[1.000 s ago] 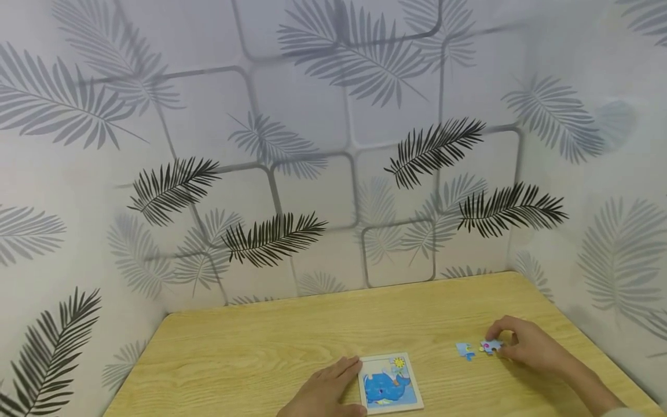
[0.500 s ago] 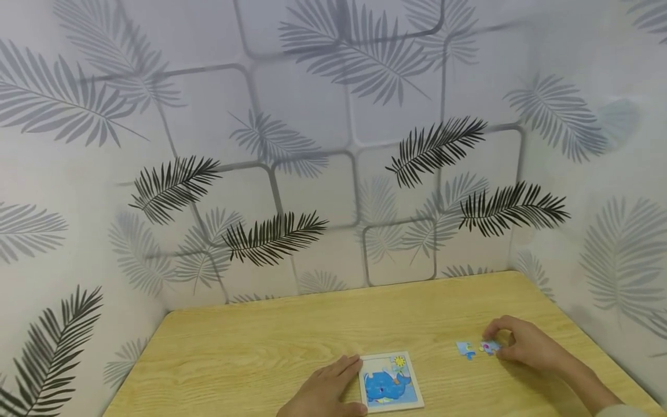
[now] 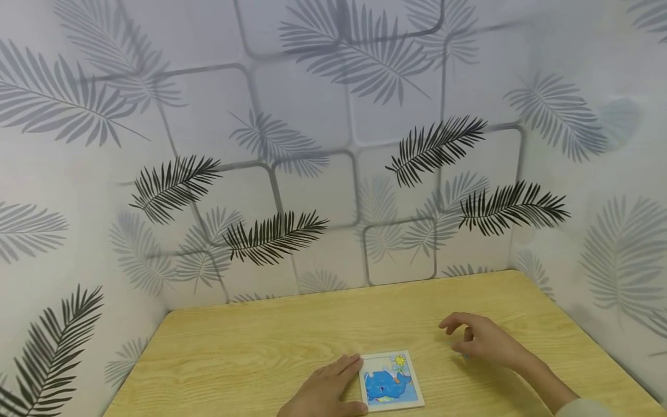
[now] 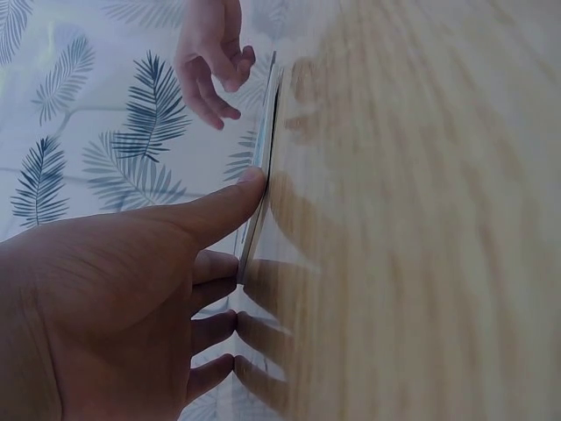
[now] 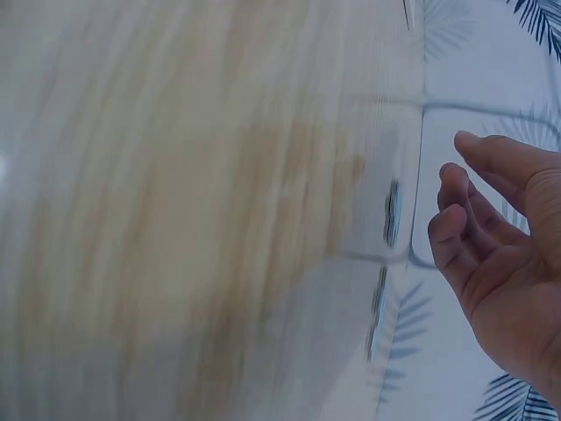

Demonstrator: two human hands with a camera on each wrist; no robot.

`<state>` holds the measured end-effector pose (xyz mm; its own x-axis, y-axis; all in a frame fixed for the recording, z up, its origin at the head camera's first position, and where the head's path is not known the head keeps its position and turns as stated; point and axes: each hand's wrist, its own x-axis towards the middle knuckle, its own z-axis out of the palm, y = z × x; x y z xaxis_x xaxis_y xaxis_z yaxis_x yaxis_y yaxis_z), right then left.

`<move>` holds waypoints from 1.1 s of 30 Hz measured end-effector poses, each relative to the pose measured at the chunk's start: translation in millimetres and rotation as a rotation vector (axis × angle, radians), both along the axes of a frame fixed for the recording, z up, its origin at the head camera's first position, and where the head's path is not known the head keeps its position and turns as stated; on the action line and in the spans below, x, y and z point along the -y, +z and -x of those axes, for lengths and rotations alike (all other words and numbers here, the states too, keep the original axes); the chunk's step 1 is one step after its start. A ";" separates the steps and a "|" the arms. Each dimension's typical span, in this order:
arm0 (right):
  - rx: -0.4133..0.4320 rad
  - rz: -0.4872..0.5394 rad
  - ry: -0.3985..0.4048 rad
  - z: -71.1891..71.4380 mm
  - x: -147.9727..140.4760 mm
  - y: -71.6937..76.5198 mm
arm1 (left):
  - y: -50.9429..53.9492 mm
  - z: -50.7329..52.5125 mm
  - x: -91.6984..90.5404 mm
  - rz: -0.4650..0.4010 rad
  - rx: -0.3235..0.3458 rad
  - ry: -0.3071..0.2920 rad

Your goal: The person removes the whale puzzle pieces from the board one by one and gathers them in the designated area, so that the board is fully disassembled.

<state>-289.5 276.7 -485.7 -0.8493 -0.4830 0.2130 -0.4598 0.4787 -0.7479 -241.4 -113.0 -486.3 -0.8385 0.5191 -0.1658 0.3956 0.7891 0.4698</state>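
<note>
A small square puzzle tray (image 3: 391, 381) with a blue whale and a yellow sun lies flat on the table. My left hand (image 3: 325, 388) rests at its left side, fingers fairly straight, the thumb touching the tray's edge in the left wrist view. My right hand (image 3: 487, 341) hovers to the right of the tray, fingers loosely bent and holding nothing. Beneath it, the right wrist view has one puzzle piece (image 5: 392, 213) and another puzzle piece (image 5: 377, 314) lying on the table, seen edge-on. In the head view the hand hides nearly all of them.
The light wooden table (image 3: 250, 353) reaches back to a wall (image 3: 312, 191) patterned with leaves and grey lines. Side walls with the same leaf print stand at the left and right.
My right hand has let go of the right-hand puzzle piece, risen and moved left over the pieces. The left hand and the tray have stayed in place.
</note>
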 end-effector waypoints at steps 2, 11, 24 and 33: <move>0.021 0.017 0.019 1.4 10.3 -0.8 | -0.1 -0.4 -0.1 0.002 0.000 -0.006; 0.021 0.011 0.096 5.2 48.6 -0.1 | 1.1 0.3 -1.9 0.013 -0.004 0.006; 0.057 -0.009 0.194 4.7 85.0 -3.8 | 1.7 -1.3 -0.4 0.020 -0.002 0.008; 0.111 -0.105 0.181 1.6 94.0 -5.4 | -4.9 1.1 1.0 0.000 -0.002 0.025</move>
